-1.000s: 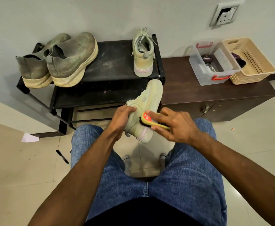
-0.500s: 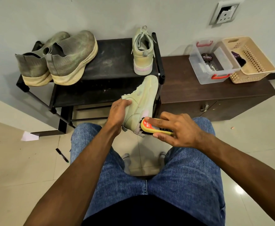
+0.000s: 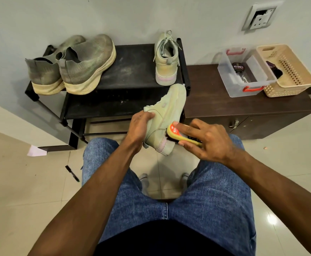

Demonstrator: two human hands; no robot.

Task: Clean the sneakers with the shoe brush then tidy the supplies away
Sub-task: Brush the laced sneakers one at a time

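Note:
My left hand (image 3: 139, 126) grips a pale green sneaker (image 3: 166, 115) at its collar, toe pointing away, above my knees. My right hand (image 3: 205, 138) holds a yellow shoe brush (image 3: 176, 133) with an orange label, its dark bristles pressed against the sneaker's heel side. The matching pale green sneaker (image 3: 166, 61) stands on the black shoe rack (image 3: 132, 71), heel towards me. A pair of grey-green knit sneakers (image 3: 73, 67) with cream soles sits at the rack's left end.
On the dark wooden cabinet (image 3: 224, 104) to the right stand a clear plastic box (image 3: 247, 72) holding a polish tin (image 3: 238, 67) and a beige basket (image 3: 289, 71). A black pen (image 3: 72, 173) and a paper scrap (image 3: 36, 151) lie on the tiled floor.
The brush has slid along the sneaker's heel side, down and back, then up again. The sneaker tilted slightly in my left hand. Everything on the rack and cabinet stayed put.

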